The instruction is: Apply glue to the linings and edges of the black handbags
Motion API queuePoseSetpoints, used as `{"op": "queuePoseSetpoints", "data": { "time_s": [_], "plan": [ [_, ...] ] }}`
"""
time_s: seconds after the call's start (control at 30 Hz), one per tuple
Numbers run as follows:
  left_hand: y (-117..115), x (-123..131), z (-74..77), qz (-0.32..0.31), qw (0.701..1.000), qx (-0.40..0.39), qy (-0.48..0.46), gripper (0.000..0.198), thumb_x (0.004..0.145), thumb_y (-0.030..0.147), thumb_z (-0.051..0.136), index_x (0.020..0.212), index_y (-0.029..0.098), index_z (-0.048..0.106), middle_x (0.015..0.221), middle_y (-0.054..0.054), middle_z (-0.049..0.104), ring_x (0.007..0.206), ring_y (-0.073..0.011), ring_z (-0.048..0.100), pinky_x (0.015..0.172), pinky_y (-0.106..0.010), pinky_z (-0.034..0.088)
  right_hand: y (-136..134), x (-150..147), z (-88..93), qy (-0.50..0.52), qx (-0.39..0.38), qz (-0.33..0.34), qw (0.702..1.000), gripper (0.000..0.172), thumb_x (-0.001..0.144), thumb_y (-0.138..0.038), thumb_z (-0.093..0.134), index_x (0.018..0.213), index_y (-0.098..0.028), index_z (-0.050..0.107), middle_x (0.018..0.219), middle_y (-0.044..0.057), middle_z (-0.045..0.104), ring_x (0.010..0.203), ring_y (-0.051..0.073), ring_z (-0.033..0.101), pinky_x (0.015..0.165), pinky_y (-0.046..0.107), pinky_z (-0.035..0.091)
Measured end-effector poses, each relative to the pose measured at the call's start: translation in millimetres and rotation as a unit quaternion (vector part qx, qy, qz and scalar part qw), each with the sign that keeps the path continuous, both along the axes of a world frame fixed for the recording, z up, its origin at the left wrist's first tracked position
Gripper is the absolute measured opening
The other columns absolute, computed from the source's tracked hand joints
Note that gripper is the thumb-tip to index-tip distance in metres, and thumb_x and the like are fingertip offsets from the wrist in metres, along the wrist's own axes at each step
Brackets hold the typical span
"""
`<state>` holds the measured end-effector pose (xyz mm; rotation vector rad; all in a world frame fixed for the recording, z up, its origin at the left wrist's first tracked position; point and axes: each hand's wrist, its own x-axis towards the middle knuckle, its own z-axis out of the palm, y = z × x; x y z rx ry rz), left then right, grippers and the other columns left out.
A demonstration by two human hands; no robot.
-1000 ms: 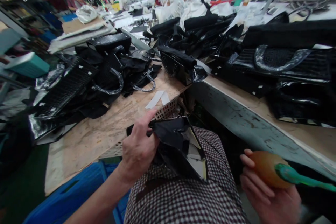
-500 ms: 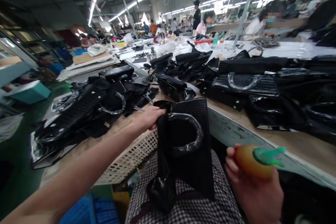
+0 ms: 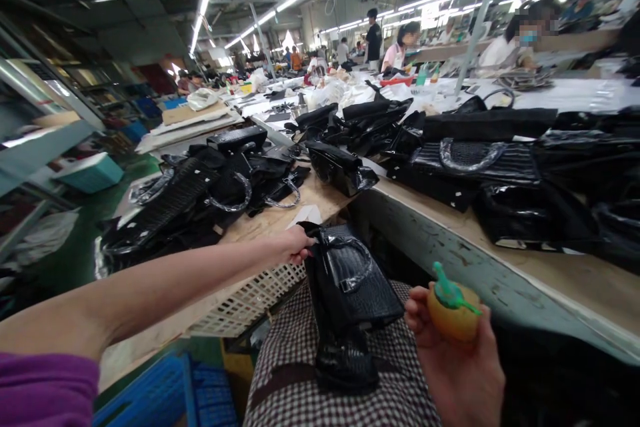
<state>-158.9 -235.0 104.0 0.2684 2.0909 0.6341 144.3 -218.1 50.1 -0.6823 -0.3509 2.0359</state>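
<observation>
A black crocodile-pattern handbag piece (image 3: 357, 280) with a plastic-wrapped handle lies tilted across my lap on a checked apron (image 3: 285, 363). My left hand (image 3: 299, 244), arm stretched out, pinches its upper left edge. In my right hand (image 3: 457, 353), at the lower right, is an amber glue bottle (image 3: 453, 320) with a green nozzle cap. The fingers wrap round the bottle, which is held up beside the bag and apart from it.
Black bag parts with wrapped handles pile up on the left table (image 3: 235, 230) and on the right bench (image 3: 510, 240). A cream plastic basket (image 3: 250, 303) sits below the left table, with a blue crate (image 3: 150, 393) on the floor. Several people work in the background.
The bag piece has dropped from upright to a leaning position on my lap, its patterned face now showing. My right hand has moved left with the bottle, whose nozzle now points more upward.
</observation>
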Motion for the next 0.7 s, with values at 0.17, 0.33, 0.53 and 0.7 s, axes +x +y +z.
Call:
{"op": "queuePoseSetpoints", "data": {
  "time_s": [0.17,0.33,0.53,0.7],
  "plan": [
    [-1.5,-2.7,8.7,0.078,0.997,-0.002,-0.029,0.02,0.097,0.03,0.06,0.106,0.012,0.062,0.088,-0.002,0.064,0.063,-0.0091,0.06,0.053,-0.021,0.052,1.0,-16.4,-23.5,-0.019,0.035,-0.01,0.999,0.043,0.092,-0.057,0.061,0.101,-0.018,0.077,0.1,0.011,0.076,0.087,0.025,0.072,0.078,0.035,0.06],
    [-15.9,-1.6,18.9,0.161,0.984,0.013,-0.076,0.019,0.099,0.02,0.054,0.084,0.011,0.06,0.06,0.005,0.053,0.038,-0.0022,0.04,0.034,-0.011,0.032,4.4,-20.5,-53.9,-0.004,0.089,-0.068,0.994,0.039,0.092,-0.054,0.064,0.111,-0.021,0.069,0.102,0.007,0.075,0.088,0.024,0.072,0.085,0.039,0.057],
    [-39.0,20.5,29.7,0.249,0.957,0.047,-0.143,0.031,0.089,0.004,0.048,0.059,0.014,0.05,0.037,0.007,0.036,0.024,-0.0013,0.03,0.027,-0.007,0.026,-4.6,-28.7,-57.5,-0.008,0.015,-0.048,0.999,0.046,0.093,-0.061,0.055,0.108,-0.019,0.069,0.089,0.006,0.074,0.08,0.025,0.07,0.075,0.037,0.056],
    [-62.8,44.2,17.3,0.317,0.928,0.107,-0.165,0.032,0.089,0.0,0.046,0.061,0.014,0.05,0.039,0.005,0.043,0.026,-0.0023,0.039,0.029,-0.007,0.035,1.9,-38.3,-29.0,0.038,0.071,-0.022,0.996,0.06,0.093,-0.07,0.042,0.094,-0.018,0.071,0.057,0.003,0.057,0.051,0.017,0.05,0.05,0.026,0.044]
  ]
}}
